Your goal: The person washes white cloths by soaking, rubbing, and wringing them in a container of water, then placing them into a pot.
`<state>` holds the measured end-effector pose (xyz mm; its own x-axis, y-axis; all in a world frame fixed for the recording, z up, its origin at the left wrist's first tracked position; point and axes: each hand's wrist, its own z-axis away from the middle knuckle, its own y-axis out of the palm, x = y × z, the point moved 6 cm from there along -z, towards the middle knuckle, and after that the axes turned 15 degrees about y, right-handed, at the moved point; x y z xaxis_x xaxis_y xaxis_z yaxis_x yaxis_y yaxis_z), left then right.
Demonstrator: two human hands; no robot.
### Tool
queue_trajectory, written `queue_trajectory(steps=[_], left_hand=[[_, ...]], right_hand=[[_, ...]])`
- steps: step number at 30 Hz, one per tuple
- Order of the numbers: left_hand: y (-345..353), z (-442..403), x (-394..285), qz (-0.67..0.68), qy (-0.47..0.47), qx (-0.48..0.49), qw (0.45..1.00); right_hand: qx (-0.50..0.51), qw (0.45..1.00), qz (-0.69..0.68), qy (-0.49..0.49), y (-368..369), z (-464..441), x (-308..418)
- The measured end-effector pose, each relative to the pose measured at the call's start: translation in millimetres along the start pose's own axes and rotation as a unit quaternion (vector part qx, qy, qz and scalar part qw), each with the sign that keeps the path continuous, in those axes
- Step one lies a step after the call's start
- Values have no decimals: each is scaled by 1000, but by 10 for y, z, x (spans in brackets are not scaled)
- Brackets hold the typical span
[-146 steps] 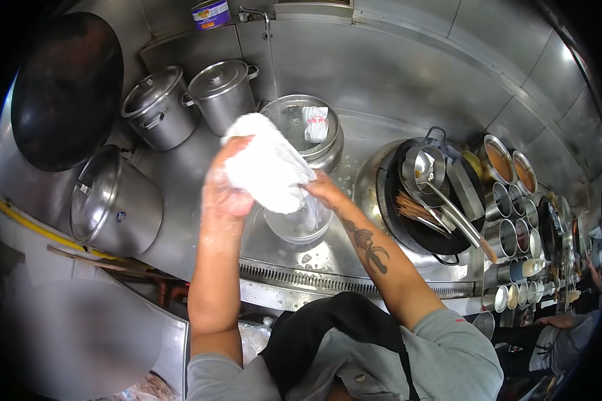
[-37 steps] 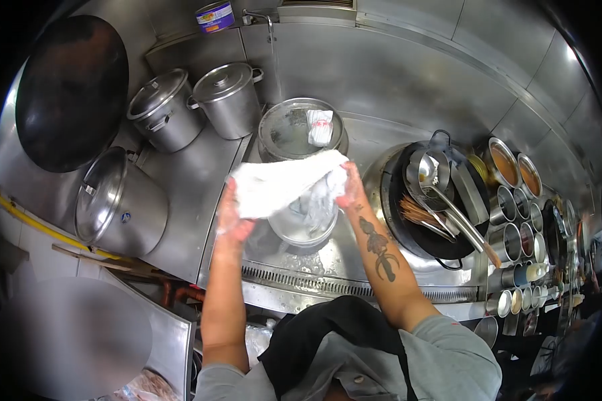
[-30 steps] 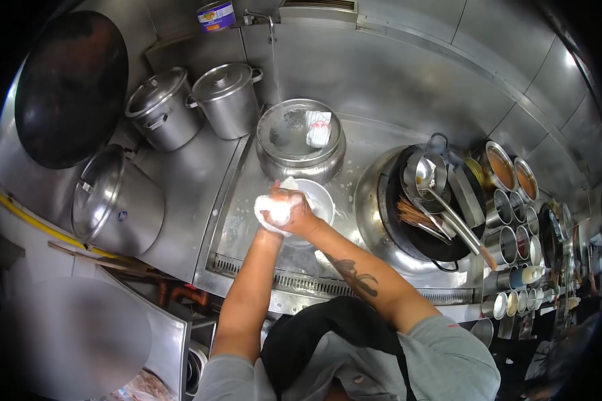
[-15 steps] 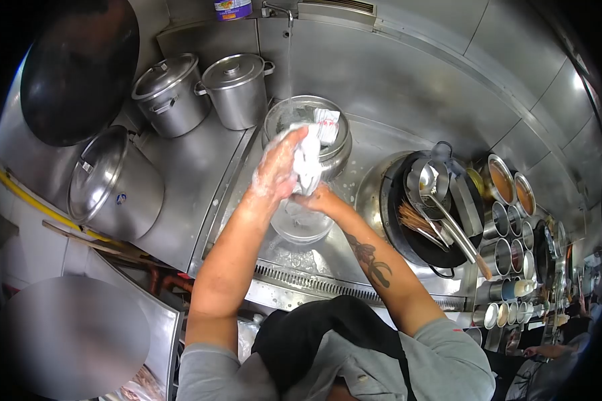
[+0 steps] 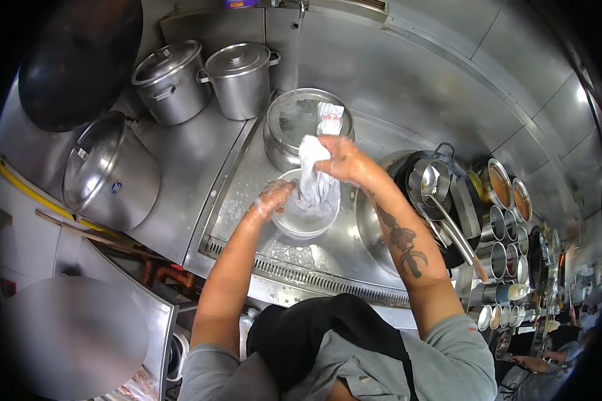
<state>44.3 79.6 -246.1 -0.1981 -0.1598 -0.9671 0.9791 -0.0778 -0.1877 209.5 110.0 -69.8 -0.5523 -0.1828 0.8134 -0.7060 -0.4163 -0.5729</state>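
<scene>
The white cloth (image 5: 312, 159) looks soft and crumpled; it hangs in long folds from the right fingers (image 5: 331, 142), down into a round, pale bowl (image 5: 303, 234). Whether the greyish folds (image 5: 319, 200) inside are the same piece, I cannot tell. The bowl stands upright on the wet metal bench (image 5: 237, 208).

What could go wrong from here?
The wet white cloth hangs from the right hand alone, its lower end in the plastic tub; it might slip or drip onto the counter.
Water runs into the steel pot, which might overflow if left unwatched.
The right forearm is close to the ladle handle and could knock it.
</scene>
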Motion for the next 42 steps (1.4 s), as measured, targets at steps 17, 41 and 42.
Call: queue_trajectory(steps=[17, 41, 42], left_hand=[[20, -125, 1168, -483, 200, 12, 852], [2, 363, -605, -109, 414, -14, 904], [13, 376, -873, 12, 440, 26, 897]], right_hand=[[216, 924, 305, 75, 1754, -374, -1900], [17, 1000, 13, 9, -79, 64, 213], [26, 999, 15, 23, -58, 55, 223]])
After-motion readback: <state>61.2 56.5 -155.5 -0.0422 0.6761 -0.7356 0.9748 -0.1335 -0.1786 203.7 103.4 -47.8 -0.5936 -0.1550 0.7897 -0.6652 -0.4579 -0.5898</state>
